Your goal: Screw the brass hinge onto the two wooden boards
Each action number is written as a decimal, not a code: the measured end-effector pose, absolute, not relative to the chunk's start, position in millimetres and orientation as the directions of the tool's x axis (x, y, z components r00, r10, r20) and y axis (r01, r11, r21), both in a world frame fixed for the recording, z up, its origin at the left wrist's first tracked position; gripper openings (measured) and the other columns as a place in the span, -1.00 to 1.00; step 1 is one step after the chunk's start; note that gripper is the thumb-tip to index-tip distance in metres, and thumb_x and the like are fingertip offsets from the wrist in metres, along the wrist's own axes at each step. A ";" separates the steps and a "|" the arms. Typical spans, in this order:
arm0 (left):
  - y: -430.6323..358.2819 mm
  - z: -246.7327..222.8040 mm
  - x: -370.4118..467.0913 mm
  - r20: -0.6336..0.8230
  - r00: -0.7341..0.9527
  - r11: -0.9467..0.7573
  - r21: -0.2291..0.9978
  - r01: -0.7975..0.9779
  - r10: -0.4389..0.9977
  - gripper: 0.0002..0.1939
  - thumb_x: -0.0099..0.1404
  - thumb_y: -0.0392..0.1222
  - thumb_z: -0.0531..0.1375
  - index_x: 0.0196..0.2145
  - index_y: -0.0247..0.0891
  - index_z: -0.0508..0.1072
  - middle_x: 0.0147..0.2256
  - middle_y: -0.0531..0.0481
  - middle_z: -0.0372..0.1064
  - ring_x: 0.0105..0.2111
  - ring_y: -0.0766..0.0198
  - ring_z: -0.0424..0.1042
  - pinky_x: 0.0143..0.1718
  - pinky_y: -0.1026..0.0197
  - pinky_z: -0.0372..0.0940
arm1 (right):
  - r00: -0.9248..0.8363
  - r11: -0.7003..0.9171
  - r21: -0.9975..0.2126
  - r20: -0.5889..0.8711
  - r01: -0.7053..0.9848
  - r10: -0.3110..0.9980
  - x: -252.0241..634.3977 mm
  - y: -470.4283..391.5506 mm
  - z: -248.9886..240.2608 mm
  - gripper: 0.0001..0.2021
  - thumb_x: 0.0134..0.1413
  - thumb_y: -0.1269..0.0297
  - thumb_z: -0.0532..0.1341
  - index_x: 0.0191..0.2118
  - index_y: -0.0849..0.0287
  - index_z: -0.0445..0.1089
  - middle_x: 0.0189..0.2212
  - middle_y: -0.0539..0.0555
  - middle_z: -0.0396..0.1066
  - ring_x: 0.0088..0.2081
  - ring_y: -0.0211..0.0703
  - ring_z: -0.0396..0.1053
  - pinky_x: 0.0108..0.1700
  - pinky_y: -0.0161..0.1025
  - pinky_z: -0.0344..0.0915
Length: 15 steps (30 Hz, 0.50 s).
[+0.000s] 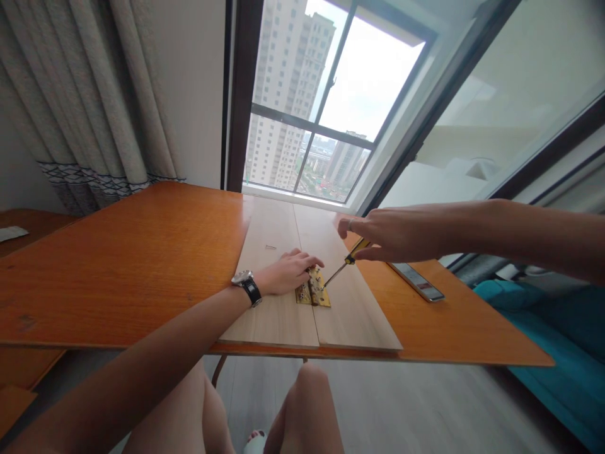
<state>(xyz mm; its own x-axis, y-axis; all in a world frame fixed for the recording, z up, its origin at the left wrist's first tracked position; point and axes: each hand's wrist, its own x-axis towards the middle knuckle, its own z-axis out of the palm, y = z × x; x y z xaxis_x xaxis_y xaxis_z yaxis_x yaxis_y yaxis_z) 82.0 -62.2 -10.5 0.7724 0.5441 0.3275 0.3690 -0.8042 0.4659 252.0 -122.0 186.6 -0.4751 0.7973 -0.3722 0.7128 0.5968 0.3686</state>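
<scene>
Two pale wooden boards [278, 321] lie side by side on the orange table. A gold hinge [321, 296] straddles the seam between them. My left hand [290, 271], with a watch on its wrist, rests on the boards, its fingers reaching the hinge's upper edge; whether it grips anything is hidden. My right hand [373, 236] is closed around the yellow and black handle of a screwdriver [336, 273]. The screwdriver slants down to the left, and its tip meets the hinge's right leaf. A small thin piece [271, 247] lies on the left board.
A phone [418, 282] lies on the table [142, 271] to the right of the boards. Behind the table are a window and a grey curtain [108, 94]. A teal sofa [558, 340] stands at the right, and my legs are below the front edge.
</scene>
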 end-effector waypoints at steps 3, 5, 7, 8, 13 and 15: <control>-61.8 -12.1 81.4 0.332 0.772 -0.803 0.475 0.359 0.542 -0.57 0.32 -0.37 -0.03 0.10 -0.16 0.33 -0.03 -0.05 0.39 0.07 0.13 0.25 0.18 0.05 0.15 | -0.542 0.659 0.278 -0.394 0.699 0.742 247.3 -126.9 188.5 -0.77 0.28 0.26 0.10 -0.06 0.26 0.36 -0.40 0.13 0.44 -0.46 -0.16 0.33 -0.44 -0.25 0.08; -61.8 -13.0 80.3 0.340 0.768 -0.802 0.481 0.354 0.543 -0.56 0.32 -0.38 -0.02 0.10 -0.15 0.33 -0.03 -0.04 0.40 0.07 0.13 0.25 0.18 0.05 0.15 | -0.621 0.730 0.267 -0.392 0.629 0.679 242.7 -127.7 186.3 -0.79 0.31 0.30 0.06 -0.19 0.28 0.40 -0.36 0.16 0.43 -0.41 -0.16 0.35 -0.40 -0.25 0.13; -62.1 -13.1 79.0 0.348 0.764 -0.802 0.484 0.350 0.544 -0.56 0.31 -0.38 -0.02 0.09 -0.12 0.33 -0.02 -0.02 0.39 0.08 0.14 0.24 0.19 0.05 0.14 | -0.688 0.786 0.290 -0.382 0.545 0.618 237.9 -127.4 182.7 -0.76 0.33 0.39 0.02 -0.24 0.31 0.42 -0.31 0.18 0.39 -0.40 -0.19 0.33 -0.38 -0.24 0.16; -62.3 -12.9 78.6 0.350 0.763 -0.802 0.484 0.349 0.543 -0.57 0.31 -0.38 -0.01 0.08 -0.12 0.34 -0.01 -0.01 0.39 0.08 0.14 0.24 0.20 0.05 0.14 | -0.718 0.808 0.303 -0.372 0.506 0.589 235.6 -127.0 180.9 -0.75 0.32 0.43 0.00 -0.25 0.32 0.42 -0.29 0.19 0.38 -0.40 -0.21 0.32 -0.37 -0.24 0.16; -63.8 -10.1 79.8 0.339 0.768 -0.802 0.480 0.355 0.543 -0.60 0.31 -0.40 -0.02 0.05 -0.16 0.35 -0.04 -0.04 0.39 0.07 0.13 0.25 0.19 0.06 0.15 | -0.763 0.833 0.335 -0.349 0.441 0.544 228.3 -123.4 177.2 -0.74 0.29 0.52 0.01 -0.29 0.32 0.44 -0.30 0.15 0.33 -0.42 -0.27 0.31 -0.38 -0.27 0.17; -64.2 -9.3 80.5 0.342 0.764 -0.800 0.480 0.359 0.548 -0.59 0.31 -0.41 -0.02 0.06 -0.16 0.34 -0.05 -0.04 0.40 0.06 0.14 0.25 0.19 0.07 0.15 | -0.736 0.809 0.367 -0.353 0.459 0.577 228.1 -121.6 178.6 -0.76 0.30 0.46 0.05 -0.29 0.32 0.46 -0.32 0.14 0.34 -0.44 -0.26 0.31 -0.41 -0.27 0.15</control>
